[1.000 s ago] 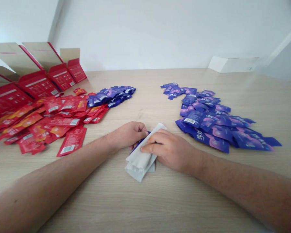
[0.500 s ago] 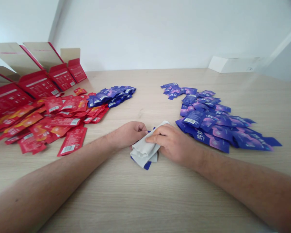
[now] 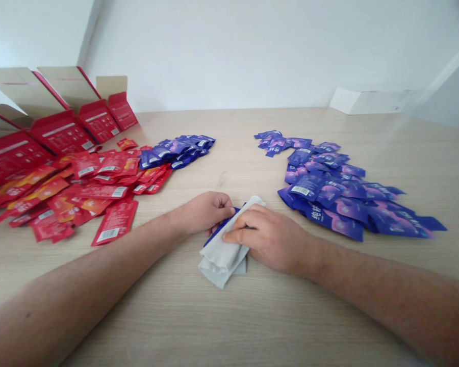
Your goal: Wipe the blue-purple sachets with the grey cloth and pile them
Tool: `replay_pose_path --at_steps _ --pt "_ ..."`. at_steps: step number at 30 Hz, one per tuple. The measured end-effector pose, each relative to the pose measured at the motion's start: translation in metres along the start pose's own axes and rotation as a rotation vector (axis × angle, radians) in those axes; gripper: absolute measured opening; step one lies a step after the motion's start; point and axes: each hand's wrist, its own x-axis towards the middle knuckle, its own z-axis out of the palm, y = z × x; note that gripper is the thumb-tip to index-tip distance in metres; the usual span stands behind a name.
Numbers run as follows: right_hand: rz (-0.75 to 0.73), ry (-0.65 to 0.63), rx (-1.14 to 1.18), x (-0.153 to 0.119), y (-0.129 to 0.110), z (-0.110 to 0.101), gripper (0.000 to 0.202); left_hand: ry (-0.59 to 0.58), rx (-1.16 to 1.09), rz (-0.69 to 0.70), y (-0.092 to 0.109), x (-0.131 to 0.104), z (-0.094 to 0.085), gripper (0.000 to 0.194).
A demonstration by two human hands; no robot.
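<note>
My left hand (image 3: 207, 211) is closed, its thumb and fingertips pinching the upper left edge of a blue packet (image 3: 216, 232). Most of that packet is hidden under a folded whitish cloth (image 3: 222, 255). The cloth lies slanted over it, its lower end reaching past the packet toward me. My right hand (image 3: 270, 235) pinches the cloth near its middle, thumb and fingers pressed on top. Some right fingers are out of sight beneath the cloth.
Red and orange packets (image 3: 110, 191) are heaped at the left, with blue packets (image 3: 178, 149) by them. Open red boxes (image 3: 63, 133) stand behind. More blue-purple packets (image 3: 340, 199) spread at the right. A white box (image 3: 371, 101) lies at the back right.
The cloth has slid toward me and slightly left with my right hand, covering the packet's lower end. More of the packet's left edge shows. My left hand has hardly moved.
</note>
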Motion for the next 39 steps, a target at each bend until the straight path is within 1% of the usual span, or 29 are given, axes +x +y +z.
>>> replay_pose_path --at_steps 2,6,8,10,12,17,19,21,23,28,30,33,34,35,39 --pt "0.006 0.007 0.005 0.0 0.001 0.0 0.03 0.006 -0.002 -0.005 0.0 0.0 0.0 0.027" --pt "0.126 0.059 -0.008 0.0 0.008 -0.001 0.038 0.034 -0.014 0.014 -0.002 0.001 0.0 0.024" --pt "0.108 0.048 -0.001 0.0 0.007 -0.001 0.038 0.013 -0.029 0.015 -0.002 0.001 0.0 0.025" --pt "0.039 0.008 0.007 0.0 0.003 0.0 0.033 -0.007 -0.031 0.008 -0.002 0.0 0.0 0.026" --pt "0.009 -0.011 0.004 0.0 0.002 0.0 0.03 -0.013 -0.022 -0.001 -0.002 0.0 0.0 0.026" --pt "0.147 0.044 -0.016 -0.001 0.009 -0.003 0.035 0.022 -0.032 0.011 -0.002 0.0 0.0 0.023" --pt "0.13 0.031 -0.008 0.0 0.009 -0.003 0.036 0.005 -0.037 0.01 -0.001 0.0 0.0 0.024" --pt "0.066 0.001 0.002 0.0 0.006 -0.003 0.034 -0.014 -0.03 0.006 -0.001 0.0 -0.001 0.026" --pt "0.04 -0.014 0.004 0.0 0.005 -0.003 0.034 -0.02 -0.024 0.001 -0.002 0.0 -0.001 0.027" --pt "0.182 0.044 -0.016 0.0 0.011 -0.003 0.036 0.01 -0.036 0.015 -0.005 0.001 0.0 0.025" --pt "0.167 0.031 -0.011 0.0 0.009 -0.003 0.036 0.011 -0.026 0.017 -0.005 0.001 0.0 0.025" --pt "0.048 -0.02 0.008 0.0 0.003 -0.003 0.034 -0.007 -0.022 0.008 -0.004 0.0 0.0 0.028" --pt "0.03 -0.028 0.009 0.0 0.002 -0.003 0.034 -0.016 -0.027 0.001 -0.003 0.0 -0.001 0.028" --pt "0.029 -0.026 0.009 0.0 0.002 -0.003 0.034 -0.016 -0.028 -0.001 -0.003 0.0 -0.001 0.029" --pt "0.108 0.032 0.001 0.0 0.004 -0.003 0.039 0.029 -0.008 0.035 -0.004 0.0 0.0 0.029"
